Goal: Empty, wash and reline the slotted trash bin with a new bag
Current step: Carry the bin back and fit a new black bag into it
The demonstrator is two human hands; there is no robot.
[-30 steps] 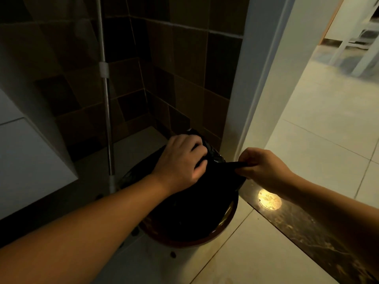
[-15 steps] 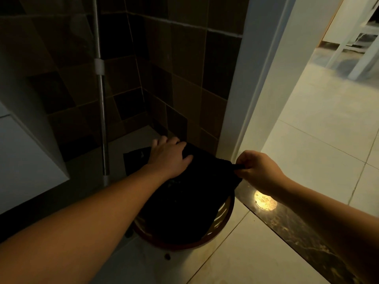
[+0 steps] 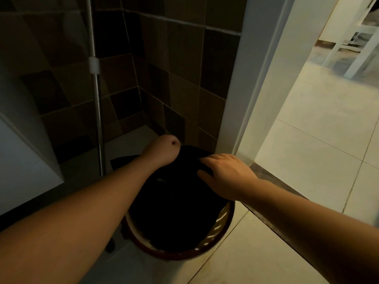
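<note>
Hands apart: left hand (image 3: pixel 164 149) fisted on the black plastic bag (image 3: pixel 176 203) at the far rim, right hand (image 3: pixel 223 173) flat on it, bag lining the round brown slotted bin (image 3: pixel 220 228) on the floor, so relining looks nearly done; bag edge lost in dark.

The bag (image 3: pixel 174 201) lies in the bin (image 3: pixel 223 224), under the right fingers (image 3: pixel 207 160). The left hand (image 3: pixel 166 148) is left of them at the bag's far edge; the pole (image 3: pixel 97 111) stands farther left.
</note>
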